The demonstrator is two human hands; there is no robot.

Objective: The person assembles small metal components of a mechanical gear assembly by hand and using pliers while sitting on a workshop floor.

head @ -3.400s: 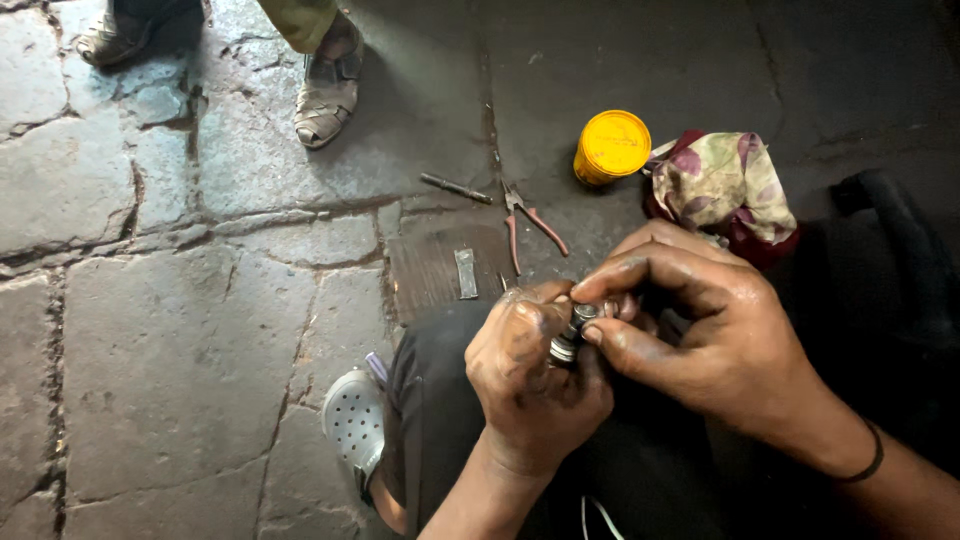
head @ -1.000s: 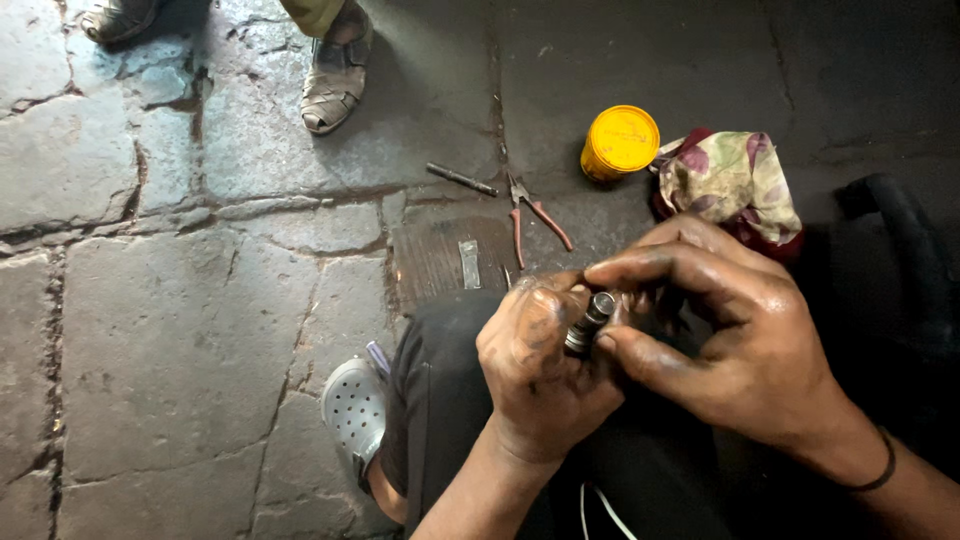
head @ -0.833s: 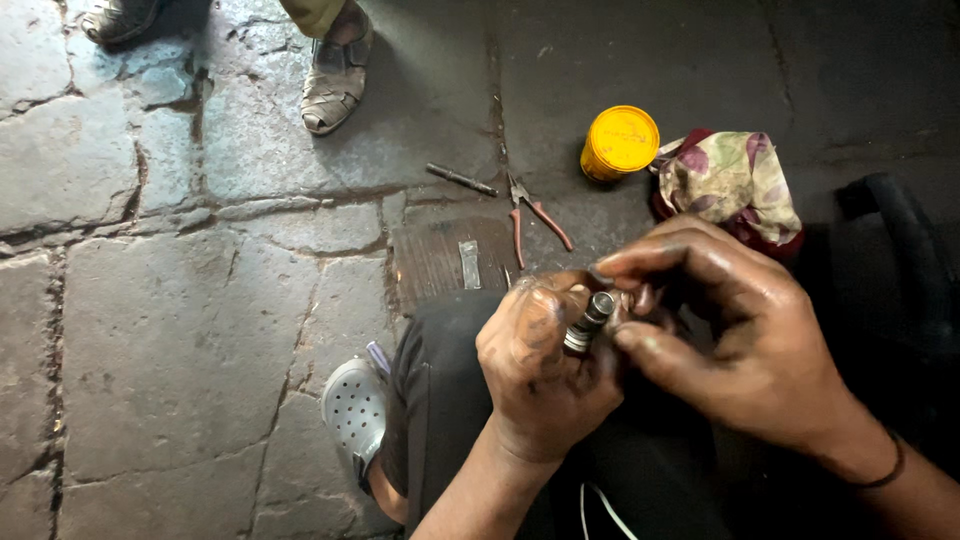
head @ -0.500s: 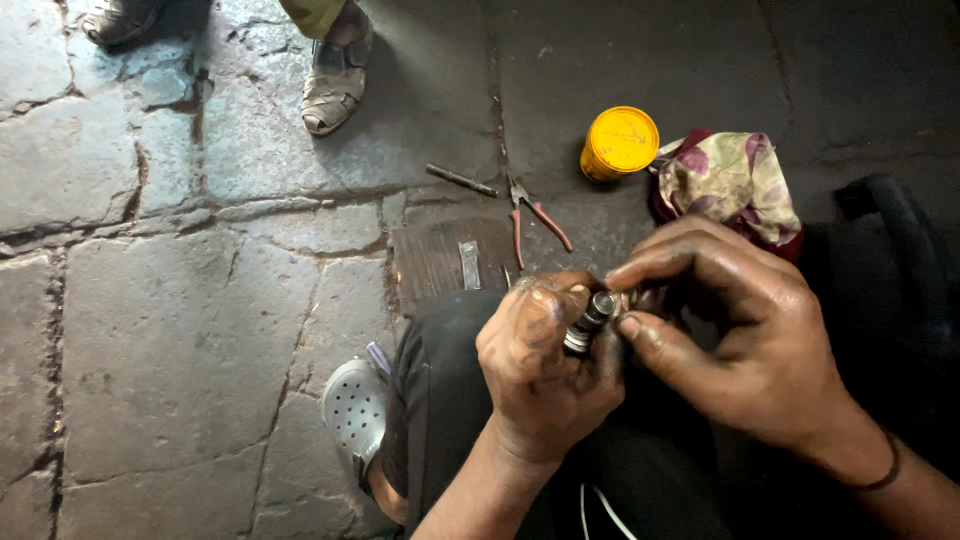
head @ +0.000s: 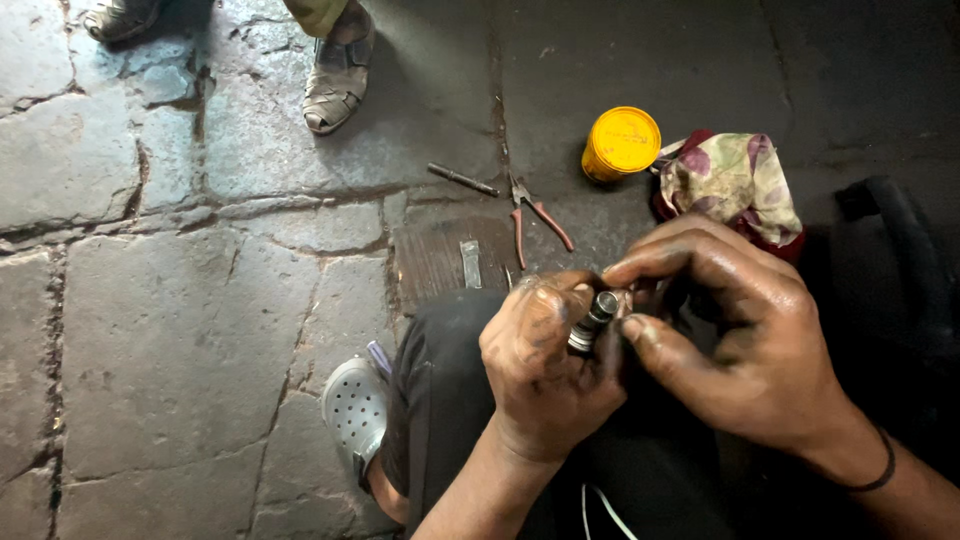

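Observation:
My left hand (head: pixel 545 365) is closed around a small metal cylinder part (head: pixel 592 320), dark with a silvery threaded band, tilted up to the right. My right hand (head: pixel 735 330) meets it from the right, thumb and forefinger pinching at the part's upper end. Both hands are stained dark with grease. They hover above my knee in dark trousers (head: pixel 450 400).
On the stone floor lie red-handled pliers (head: pixel 530 215), a thin metal rod (head: pixel 462 179), a small flat metal piece (head: pixel 470 264) on a wooden block (head: pixel 430 262), a yellow round tin (head: pixel 620 143) and a floral cloth (head: pixel 730 180). Another person's sandalled foot (head: pixel 338 75) stands behind. My grey clog (head: pixel 355 415) is lower left.
The part has gone from lying between both hands to sticking up out of my left fist. My right fingers have shifted slightly on its tip over the last second.

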